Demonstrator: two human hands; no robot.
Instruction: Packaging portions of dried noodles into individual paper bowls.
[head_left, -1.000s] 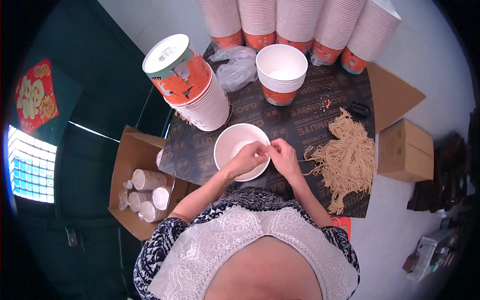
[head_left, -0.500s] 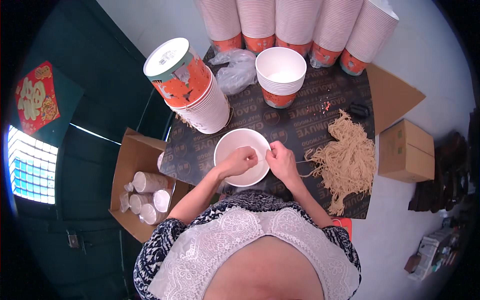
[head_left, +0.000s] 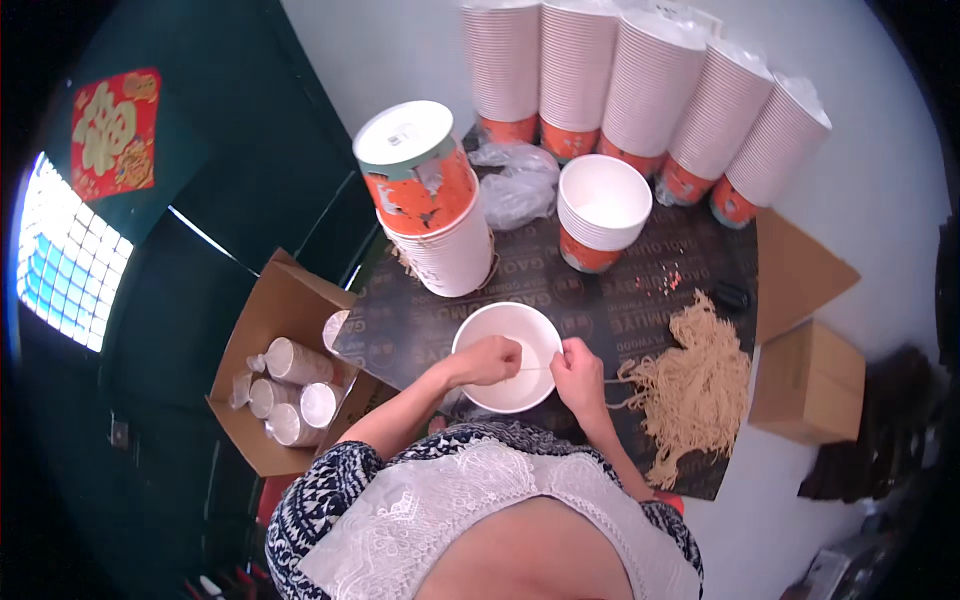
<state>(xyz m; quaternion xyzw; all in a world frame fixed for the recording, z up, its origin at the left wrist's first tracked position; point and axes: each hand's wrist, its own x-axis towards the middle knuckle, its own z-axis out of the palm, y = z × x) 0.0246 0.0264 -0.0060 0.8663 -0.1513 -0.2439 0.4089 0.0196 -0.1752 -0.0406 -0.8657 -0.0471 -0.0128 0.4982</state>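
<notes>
A white paper bucket (head_left: 466, 336) stands mouth up at the table's front edge. Above its opening, my left hand (head_left: 490, 360) is closed with the fingers curled in, pinching a thin beige string. At the bucket's right rim my right hand (head_left: 578, 374) pinches the same string. A short taut length runs between the hands across the mouth. From my right hand the string leads to a loose heap of beige string (head_left: 695, 385) on the right of the table.
Nested buckets (head_left: 605, 215) stand behind, with a taller upside-down stack (head_left: 425, 215) at left. Tall wrapped stacks (head_left: 650, 90) line the back, near a crumpled plastic bag (head_left: 515, 185). An open carton (head_left: 240, 400) of wrapped buckets sits left; a closed carton (head_left: 808, 385) is at right.
The whole view has shifted, so the table and stacks appear lower and farther right. My left hand has turned more knuckles-up over the bucket; both hands still hold the string.
</notes>
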